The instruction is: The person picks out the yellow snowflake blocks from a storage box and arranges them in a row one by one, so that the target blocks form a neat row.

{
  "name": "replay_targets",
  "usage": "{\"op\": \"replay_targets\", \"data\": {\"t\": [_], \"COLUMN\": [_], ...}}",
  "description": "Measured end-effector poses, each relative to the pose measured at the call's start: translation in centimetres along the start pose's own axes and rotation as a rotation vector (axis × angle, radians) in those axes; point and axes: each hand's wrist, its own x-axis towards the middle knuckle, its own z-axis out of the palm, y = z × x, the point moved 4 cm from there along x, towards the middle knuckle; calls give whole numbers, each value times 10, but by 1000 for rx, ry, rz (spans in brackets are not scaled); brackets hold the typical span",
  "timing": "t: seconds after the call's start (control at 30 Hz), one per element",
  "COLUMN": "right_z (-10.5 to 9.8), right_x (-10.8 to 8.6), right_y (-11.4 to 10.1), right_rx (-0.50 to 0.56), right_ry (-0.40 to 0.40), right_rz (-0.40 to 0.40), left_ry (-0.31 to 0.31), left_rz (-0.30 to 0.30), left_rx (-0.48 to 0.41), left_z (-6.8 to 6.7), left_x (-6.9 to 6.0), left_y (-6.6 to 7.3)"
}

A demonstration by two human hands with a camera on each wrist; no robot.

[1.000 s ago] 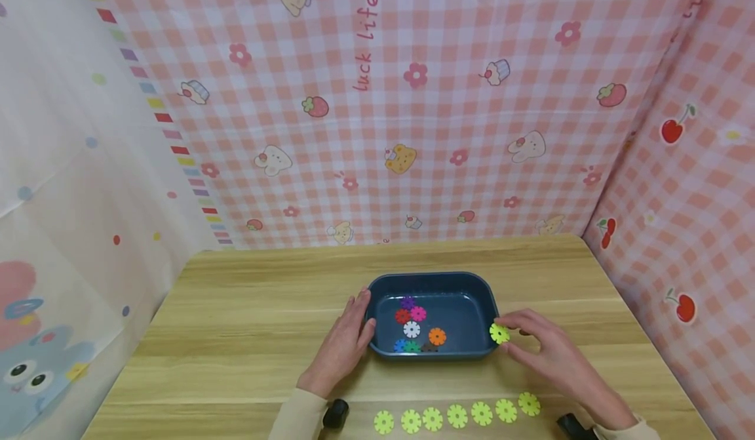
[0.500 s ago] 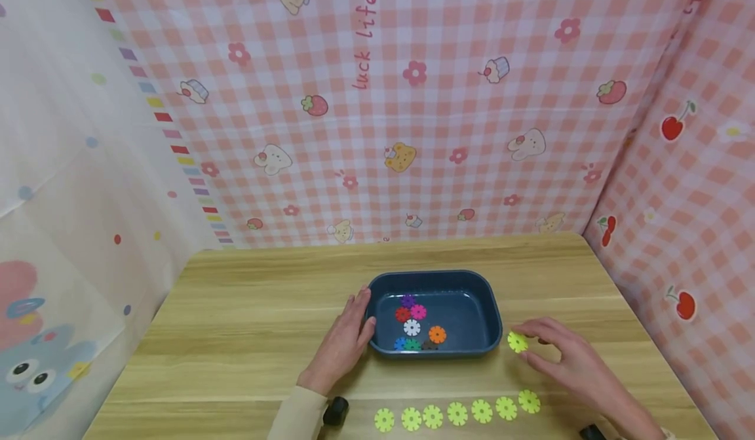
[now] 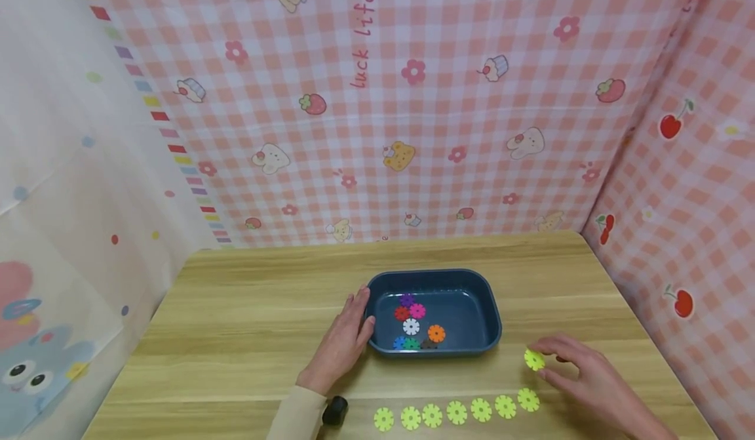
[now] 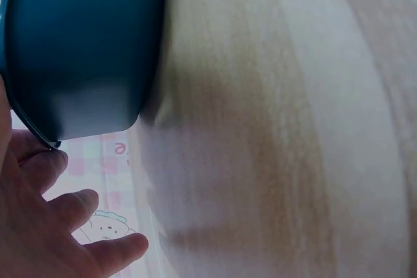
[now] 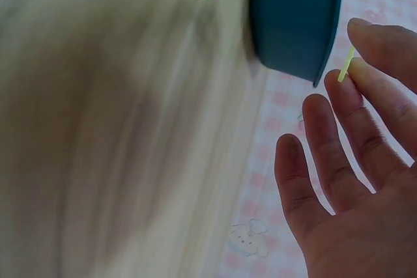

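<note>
Between thumb and fingertips, my right hand pinches a yellow-green snowflake building disc above the table, to the right of the dark blue tray. The right wrist view shows this disc edge-on as a thin yellow strip, with the other fingers spread. My left hand rests against the tray's left side, its fingers extended along the rim. In the left wrist view, fingertips touch the tray's rim. Several snowflake discs lie in the tray, among them white, orange, red and purple.
A row of several yellow-green discs lies on the wooden table in front of the tray. Pink checked cloth hangs behind and on the right; a white patterned cloth hangs on the left.
My right hand has drawn the yellow-green disc from the tray's right rim rightward and toward me, near the row's right end. The left hand stays at the tray.
</note>
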Motion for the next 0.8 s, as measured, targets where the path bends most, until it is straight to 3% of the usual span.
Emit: {"op": "replay_targets", "data": {"t": [0.2,0.43,0.57,0.8], "right_z": [1,3,5,9], "right_x": [-12,-25,-29,-32], "right_y": [9,26,34,40], "right_rx": [14,40,55,5], "right_ry": [-130,-363,-439,-448], "right_rz": [152,275,286,230], "left_ry": [5,11,4,10], "left_rz": [6,13,-2,-9], "left_rx": [1,-3,-8,9], "left_z": [-1,0,1,1], "left_x": [0,0,0,1], "left_y": [-1,-1,-1,-1]}}
